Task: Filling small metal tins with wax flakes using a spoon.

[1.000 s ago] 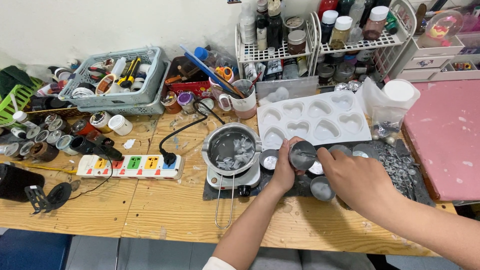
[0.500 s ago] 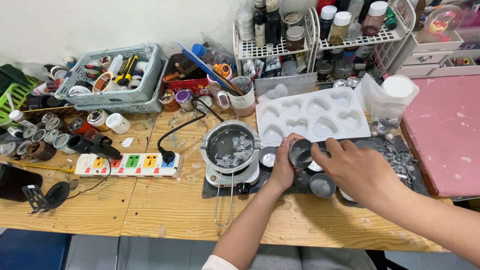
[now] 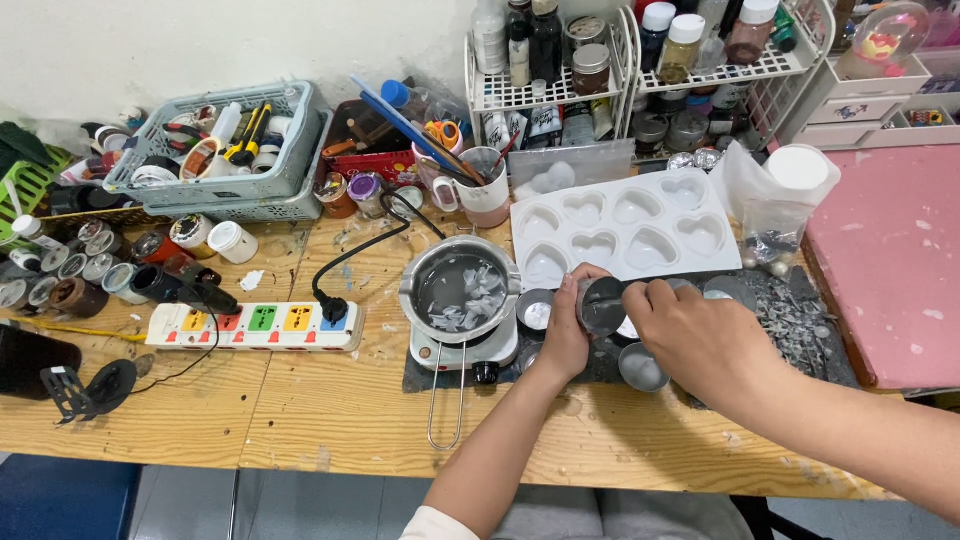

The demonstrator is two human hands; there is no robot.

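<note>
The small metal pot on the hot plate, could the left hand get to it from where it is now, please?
Probably yes. The pot stands just beside the left hand, with only a small tin between them. But the hand holds a small metal cup, so it would have to let go first.

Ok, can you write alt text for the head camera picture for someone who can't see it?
Two hands work on a small metal cup: the left hand holds it and the right hand reaches into it. They are over a messy wooden table, beside a pot on a small hot plate and a white heart-shaped mold.
</note>
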